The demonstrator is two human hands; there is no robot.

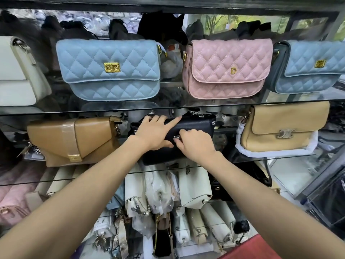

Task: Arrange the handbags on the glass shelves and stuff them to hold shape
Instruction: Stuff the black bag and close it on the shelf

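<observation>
While the left hand (153, 133) lies flat with straight fingers on the black bag (194, 128), the right hand (194, 144) pinches its clasp (176, 137); the bag sits on the middle glass shelf (280, 156) between two tan bags.

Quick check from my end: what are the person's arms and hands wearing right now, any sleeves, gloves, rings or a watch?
Nothing shows on either arm: both forearms are bare up to the frame edge, with no sleeves, gloves, watch or bracelets. The left hand and right hand show no rings. The nails on the right hand's fingers look glossy and pale.
</observation>
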